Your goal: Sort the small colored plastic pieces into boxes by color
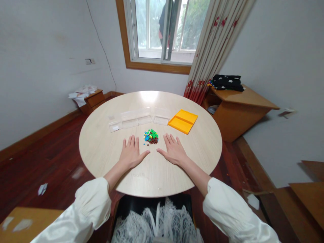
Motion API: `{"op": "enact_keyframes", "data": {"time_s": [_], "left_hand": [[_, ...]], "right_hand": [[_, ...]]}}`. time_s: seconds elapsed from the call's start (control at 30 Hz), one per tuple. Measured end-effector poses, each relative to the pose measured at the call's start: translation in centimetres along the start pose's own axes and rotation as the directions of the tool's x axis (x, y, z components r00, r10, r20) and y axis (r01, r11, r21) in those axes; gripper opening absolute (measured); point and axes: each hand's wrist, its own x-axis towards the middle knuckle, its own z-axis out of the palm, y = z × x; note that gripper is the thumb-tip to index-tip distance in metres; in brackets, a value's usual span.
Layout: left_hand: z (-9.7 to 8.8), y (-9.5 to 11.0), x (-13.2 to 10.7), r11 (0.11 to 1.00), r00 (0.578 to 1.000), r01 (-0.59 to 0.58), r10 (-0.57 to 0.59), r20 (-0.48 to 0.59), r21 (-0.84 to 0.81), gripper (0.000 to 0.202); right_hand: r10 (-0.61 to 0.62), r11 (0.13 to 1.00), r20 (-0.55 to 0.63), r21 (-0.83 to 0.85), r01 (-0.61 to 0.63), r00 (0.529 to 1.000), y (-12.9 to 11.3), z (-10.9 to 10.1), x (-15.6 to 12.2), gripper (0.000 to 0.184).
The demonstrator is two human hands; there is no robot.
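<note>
My left hand (131, 153) lies flat on the round table (152, 180), fingers apart and holding nothing. Across from it my right hand (173, 150) rests palm down in the same way, also bare of any object. Between and just beyond the two hands sits a small pile of tiny pieces (151, 136), green, blue, yellow and brown, with a few loose ones at its near edge. Neither hand touches the pile. Behind it stand clear plastic boxes (130, 123) with their lids up. A yellow two-part tray (183, 120) lies beyond my right hand.
Against the right wall is a wooden cabinet (249, 99) with a folded black cloth (227, 82) on top. Papers (83, 91) lie on a low wooden stand at the left. A curtain (210, 44) hangs beside the window. A cardboard box (30, 221) is at lower left.
</note>
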Motion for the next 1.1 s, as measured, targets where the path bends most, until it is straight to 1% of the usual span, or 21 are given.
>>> {"op": "enact_keyframes", "data": {"time_s": [0.23, 0.37, 0.47, 0.57, 0.63, 0.7, 0.73, 0.77, 0.8, 0.83, 0.87, 0.9, 0.97, 1.03, 1.1], "left_hand": [[0.3, -0.2, 0.0, 1.000, 1.000, -0.001, 0.001, -0.025, -0.018, 0.093], [0.4, -0.4, 0.1, 0.997, 1.000, -0.008, 0.007, -0.023, -0.073, 0.093], [0.4, -0.6, 0.2, 0.983, 1.000, 0.002, -0.006, -0.022, -0.183, 0.087], [0.6, -0.9, 0.7, 0.931, 0.997, 0.027, -0.051, -0.056, -0.364, 0.075], [0.8, -1.1, 1.2, 0.859, 0.989, 0.031, -0.100, -0.108, -0.512, 0.065], [1.0, -1.4, 2.1, 0.737, 0.970, 0.046, -0.195, -0.147, -0.674, 0.054], [1.0, -1.6, 2.6, 0.648, 0.955, 0.076, -0.266, -0.131, -0.758, 0.049], [0.9, -1.7, 3.2, 0.545, 0.943, 0.103, -0.319, -0.092, -0.832, 0.044], [0.9, -1.7, 3.8, 0.451, 0.937, 0.130, -0.347, -0.039, -0.883, 0.039], [0.8, -1.6, 4.5, 0.382, 0.932, 0.141, -0.361, -0.008, -0.913, 0.035], [0.8, -1.5, 5.1, 0.349, 0.928, 0.144, -0.372, 0.004, -0.926, 0.032], [0.7, -1.3, 5.7, 0.345, 0.926, 0.141, -0.376, 0.001, -0.928, 0.030], [0.7, -0.8, 6.8, 0.366, 0.927, 0.126, -0.375, -0.022, -0.922, 0.027], [0.8, -0.2, 7.8, 0.400, 0.932, 0.110, -0.360, -0.045, -0.910, 0.022], [0.9, 0.0, 8.8, 0.441, 0.940, 0.095, -0.334, -0.065, -0.892, 0.016]], "right_hand": [[0.004, 1.000, 0.001, 0.024, -0.004, 1.000, -0.2, -0.3, -0.1, 0.087], [-0.008, 0.999, -0.007, 0.039, 0.008, 1.000, -0.1, -0.2, -0.1, 0.088], [-0.033, 0.995, -0.004, 0.096, 0.033, 0.999, 0.1, 0.0, 0.1, 0.089], [-0.054, 0.965, -0.044, 0.255, 0.063, 0.998, 0.4, 0.3, 0.9, 0.085], [-0.013, 0.900, -0.130, 0.431, 0.068, 0.991, 0.6, 0.5, 1.8, 0.075], [0.116, 0.770, -0.226, 0.635, 0.056, 0.967, 0.8, 0.8, 2.8, 0.062], [0.188, 0.694, -0.251, 0.718, 0.052, 0.950, 0.8, 1.0, 3.4, 0.055], [0.246, 0.629, -0.269, 0.775, 0.058, 0.931, 0.7, 1.1, 3.8, 0.049], [0.295, 0.588, -0.289, 0.806, 0.065, 0.911, 0.6, 1.3, 4.3, 0.044], [0.304, 0.576, -0.307, 0.813, 0.082, 0.902, 0.5, 1.4, 4.7, 0.037], [0.285, 0.583, -0.326, 0.806, 0.107, 0.901, 0.3, 1.6, 5.0, 0.031], [0.256, 0.599, -0.349, 0.789, 0.135, 0.901, 0.0, 1.8, 5.3, 0.026], [0.194, 0.650, -0.383, 0.739, 0.174, 0.903, -0.4, 2.1, 6.0, 0.021], [0.155, 0.708, -0.396, 0.683, 0.178, 0.905, -0.7, 2.4, 6.9, 0.024], [0.137, 0.746, -0.395, 0.645, 0.168, 0.908, -0.7, 2.5, 8.1, 0.032]]}}
